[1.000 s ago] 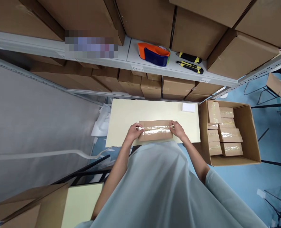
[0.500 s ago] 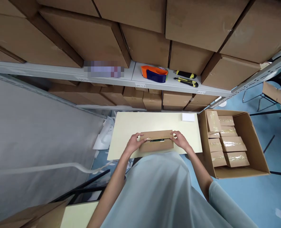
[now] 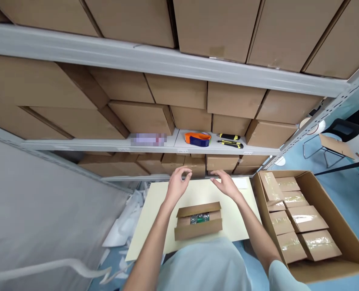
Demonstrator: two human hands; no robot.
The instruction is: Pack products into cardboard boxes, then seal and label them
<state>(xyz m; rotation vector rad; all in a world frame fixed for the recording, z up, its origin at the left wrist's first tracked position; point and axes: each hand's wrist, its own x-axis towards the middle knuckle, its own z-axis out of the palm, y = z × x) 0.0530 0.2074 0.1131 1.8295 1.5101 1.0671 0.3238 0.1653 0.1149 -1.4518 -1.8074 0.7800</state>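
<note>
A small cardboard box (image 3: 197, 231) lies on the cream table (image 3: 155, 202) in front of me, its top flaps partly raised. Through the gap between them shows a green item in clear, shiny wrapping (image 3: 200, 218); I cannot tell its kind. Beyond the box my left hand (image 3: 177, 185) is lifted, fingers curved and apart, holding nothing. Level with it on the other side is my right hand (image 3: 224, 184), also empty with its fingers spread. Both hands are nearest the shelf edge, where an orange and dark blue tape dispenser (image 3: 197, 139) lies beside two yellow-black utility knives (image 3: 230, 140).
Shelves packed with cardboard boxes (image 3: 176, 91) rise behind the table. At the right stands a large open carton (image 3: 343, 250) with several taped boxes (image 3: 308, 218) inside. White wrapping material (image 3: 121, 222) lies on the floor at left. A white item (image 3: 240, 183) rests at the table's far right.
Both hands have let go of the small box and moved up and away from it, toward the shelf. Its flaps have opened wider. The view has tilted upward.
</note>
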